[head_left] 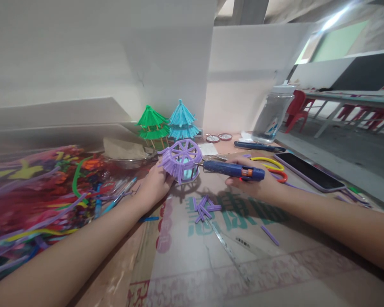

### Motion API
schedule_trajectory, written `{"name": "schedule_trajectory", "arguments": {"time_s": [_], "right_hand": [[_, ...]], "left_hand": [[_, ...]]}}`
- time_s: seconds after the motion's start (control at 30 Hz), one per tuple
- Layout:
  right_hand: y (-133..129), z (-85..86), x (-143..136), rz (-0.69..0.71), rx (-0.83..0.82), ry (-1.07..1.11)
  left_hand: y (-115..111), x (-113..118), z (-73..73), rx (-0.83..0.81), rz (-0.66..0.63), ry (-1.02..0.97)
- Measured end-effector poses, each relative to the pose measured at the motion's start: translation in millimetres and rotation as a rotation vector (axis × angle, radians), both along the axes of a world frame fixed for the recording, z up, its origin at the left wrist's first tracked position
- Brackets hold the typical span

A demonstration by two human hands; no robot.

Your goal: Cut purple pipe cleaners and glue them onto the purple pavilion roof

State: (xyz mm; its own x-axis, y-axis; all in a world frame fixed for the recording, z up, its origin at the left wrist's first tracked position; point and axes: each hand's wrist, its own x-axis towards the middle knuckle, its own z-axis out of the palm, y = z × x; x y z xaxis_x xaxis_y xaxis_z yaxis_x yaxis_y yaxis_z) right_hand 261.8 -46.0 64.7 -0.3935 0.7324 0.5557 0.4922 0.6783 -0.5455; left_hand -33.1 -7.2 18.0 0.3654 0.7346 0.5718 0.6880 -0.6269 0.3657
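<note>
My left hand grips the left side of a purple pavilion model, whose roof frame has spokes like a wheel. Short purple strips cover the left part of its roof edge; bare frame shows on the right. In my right hand is a blue hot glue gun, its metal nozzle pointing left at the model's rim. Whether the nozzle touches the rim I cannot tell. Cut purple strips lie in a small pile below the model. One more purple strip rests apart to the right.
A green pavilion model and a blue pavilion model stand behind. Colourful craft stems heap at left. A water bottle, box cutter, phone and scissors with yellow and red handles are at right. Cardboard covers the table.
</note>
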Motion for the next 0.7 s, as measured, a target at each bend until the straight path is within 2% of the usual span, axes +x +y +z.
{"name": "schedule_trajectory", "arguments": {"time_s": [0.4,0.53,0.6,0.7], "right_hand": [[1.1,0.5,0.5,0.024,-0.074,-0.035],[1.3,6.1,0.5,0.066,-0.126,-0.126],[1.1,11.0,1.9,0.069,-0.137,-0.093],[2.5,21.6,6.0,0.054,-0.134,0.087]], "left_hand": [[-4.1,1.0,5.5,-0.071,0.095,0.069],[-5.8,0.9,7.8,-0.104,0.11,0.092],[-6.0,0.7,8.0,-0.121,0.139,0.112],[-5.0,0.4,6.2,-0.131,0.19,0.141]]}}
